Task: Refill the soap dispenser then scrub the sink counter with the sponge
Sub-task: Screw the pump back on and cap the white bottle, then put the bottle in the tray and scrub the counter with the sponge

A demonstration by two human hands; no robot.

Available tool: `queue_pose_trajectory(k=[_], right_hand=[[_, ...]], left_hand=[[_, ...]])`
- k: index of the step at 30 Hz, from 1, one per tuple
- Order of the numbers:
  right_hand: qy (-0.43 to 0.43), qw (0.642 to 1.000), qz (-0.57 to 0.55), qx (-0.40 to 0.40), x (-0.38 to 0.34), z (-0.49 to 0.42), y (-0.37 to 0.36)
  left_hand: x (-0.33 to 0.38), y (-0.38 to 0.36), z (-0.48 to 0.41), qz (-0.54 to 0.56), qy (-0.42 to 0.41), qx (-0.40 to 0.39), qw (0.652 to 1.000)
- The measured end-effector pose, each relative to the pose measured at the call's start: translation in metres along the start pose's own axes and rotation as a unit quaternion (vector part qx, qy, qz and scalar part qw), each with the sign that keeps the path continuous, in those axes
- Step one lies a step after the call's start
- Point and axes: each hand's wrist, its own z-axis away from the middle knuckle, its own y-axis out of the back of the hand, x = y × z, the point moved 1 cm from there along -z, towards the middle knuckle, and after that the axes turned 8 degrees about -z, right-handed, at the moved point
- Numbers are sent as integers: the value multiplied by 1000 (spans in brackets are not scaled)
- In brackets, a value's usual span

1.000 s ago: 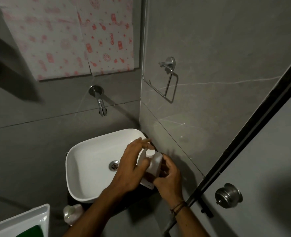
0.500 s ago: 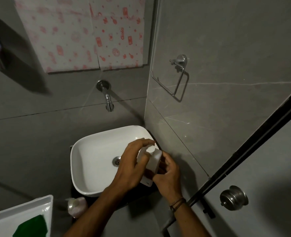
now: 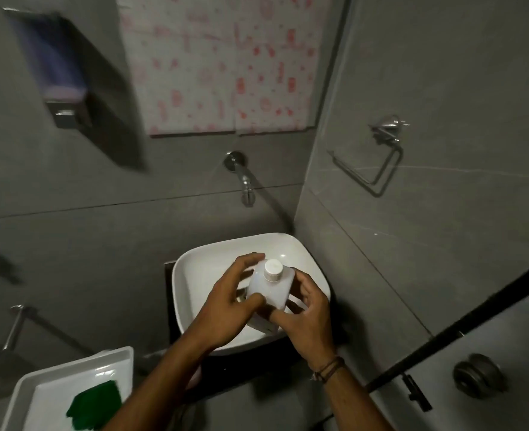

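Head view: gripped capped white bottle (image 3: 271, 290) above sink (image 3: 201, 265) with left hand (image 3: 225, 309) round its side and right hand (image 3: 306, 318) cupping its base; risked a drop through slippage during uncapping.

Dark counter (image 3: 257, 368) | 1 white basin (image 3: 199, 272) is set on it | 1 green sponge (image 3: 95, 405) is laid in 1 white tray (image 3: 70, 370)

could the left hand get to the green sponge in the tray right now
Probably, once freed. The sponge lies uncovered in the white tray on that side, nothing visibly between. But the left hand grips the bottle over the sink, so the right hand would have to hold it alone.
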Motion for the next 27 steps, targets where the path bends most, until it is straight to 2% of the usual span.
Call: queue_pose_trajectory(k=[2,7,11,14,20,27], right_hand=[[19,999,10,-31,-6,2,-29],[31,990,67,-124,4,18,-139],[-27,971,16,-239,28,48,-245],[-79,952,29,-294,66,78,-321],[-169,921,90,-339,167,139,-428],[-171,893,167,-381,269,179,-499]], left_hand=[[-13,34,18,-2,8,8,1000],[-57,131,84,-19,30,96,995],[-114,200,147,-23,100,165,981],[-173,238,191,-11,175,197,965],[-304,269,265,5,286,223,932],[-409,276,306,14,352,241,904]])
